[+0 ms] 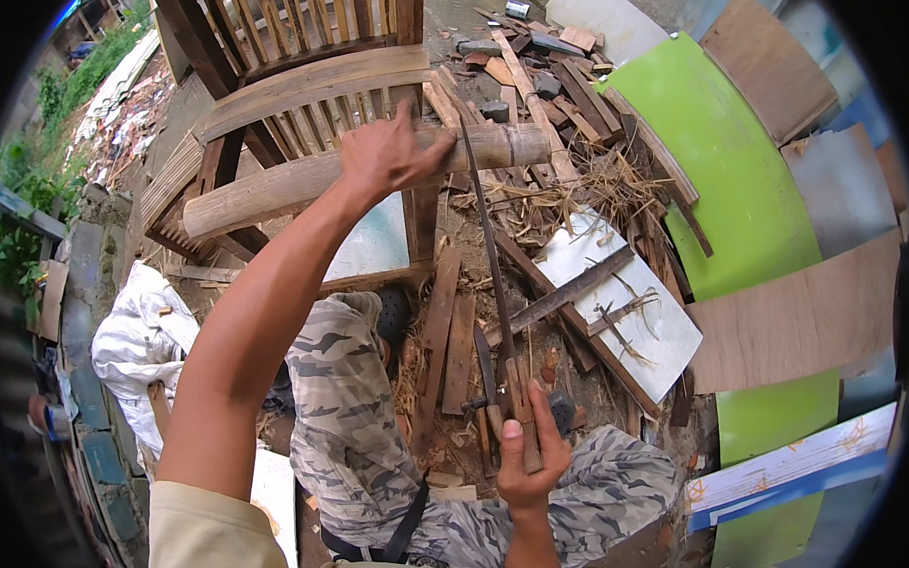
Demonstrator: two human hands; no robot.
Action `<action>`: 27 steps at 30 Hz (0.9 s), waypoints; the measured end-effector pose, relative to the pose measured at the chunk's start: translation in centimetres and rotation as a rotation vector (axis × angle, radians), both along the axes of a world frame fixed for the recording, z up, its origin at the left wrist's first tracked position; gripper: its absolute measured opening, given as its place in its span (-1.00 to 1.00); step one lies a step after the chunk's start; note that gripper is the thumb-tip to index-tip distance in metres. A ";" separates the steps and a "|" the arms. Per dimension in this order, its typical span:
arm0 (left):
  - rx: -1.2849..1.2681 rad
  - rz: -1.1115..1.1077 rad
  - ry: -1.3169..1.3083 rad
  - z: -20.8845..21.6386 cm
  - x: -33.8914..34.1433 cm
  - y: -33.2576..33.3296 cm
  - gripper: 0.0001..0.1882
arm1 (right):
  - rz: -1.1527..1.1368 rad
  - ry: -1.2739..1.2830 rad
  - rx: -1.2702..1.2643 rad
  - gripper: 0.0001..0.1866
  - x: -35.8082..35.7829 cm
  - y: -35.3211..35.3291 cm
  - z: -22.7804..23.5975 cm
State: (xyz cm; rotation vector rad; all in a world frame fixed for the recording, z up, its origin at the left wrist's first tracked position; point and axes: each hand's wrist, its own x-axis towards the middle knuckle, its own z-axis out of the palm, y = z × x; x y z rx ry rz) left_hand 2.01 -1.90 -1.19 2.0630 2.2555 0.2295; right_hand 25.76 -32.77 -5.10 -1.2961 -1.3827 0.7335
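A thick, pale brown bamboo pole [278,190] lies across the front of a slatted wooden chair [321,89]. My left hand [389,154] presses down on the pole and grips it from above, thumb stretched along it toward the right end. In my right hand [531,457], low and near my lap, is the wooden handle of a long, narrow-bladed handsaw [497,265]. Its dark blade runs away from me and crosses the pole just right of my left thumb. Beside the saw's handle is a shorter dark-bladed knife [486,370] with a wooden handle.
Scrap wood [581,98] and straw [618,190] are heaped beyond the pole on the right. Bright green sheets [748,184] and plywood [804,306] line the right side. A white panel [653,341] lies nearer. White cloth [137,338] and a block wall [95,412] are at left.
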 end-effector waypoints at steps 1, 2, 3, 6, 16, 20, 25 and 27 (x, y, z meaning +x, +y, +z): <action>-0.002 -0.008 0.017 -0.1 -0.2 0.1 0.12 | -0.005 -0.005 0.008 -0.48 0.0 -0.2 -0.3; -0.003 -0.016 0.034 -0.2 -0.3 0.2 0.17 | -0.010 -0.010 0.017 -0.48 0.0 -0.6 -0.7; -0.004 -0.023 0.051 -0.3 -0.4 0.2 0.22 | -0.014 -0.014 0.026 -0.48 0.1 -0.8 -0.9; 0.007 -0.012 0.034 -0.4 -0.4 0.4 0.25 | 0.005 -0.012 0.022 -0.49 -0.1 0.0 -0.4; -0.017 0.033 0.048 -0.1 0.0 0.3 0.18 | 0.079 -0.001 0.051 -0.50 -1.0 3.3 0.7; 0.025 0.022 0.078 -0.3 0.5 0.5 0.18 | 0.063 0.109 0.018 -0.51 -0.7 3.1 0.6; 0.029 0.025 0.070 -0.3 0.3 0.8 0.19 | 0.053 0.150 0.066 -0.53 -3.3 12.3 0.9; 0.016 0.035 0.069 -0.1 0.4 1.0 0.19 | 0.024 0.133 0.168 -0.54 -3.3 12.3 -0.2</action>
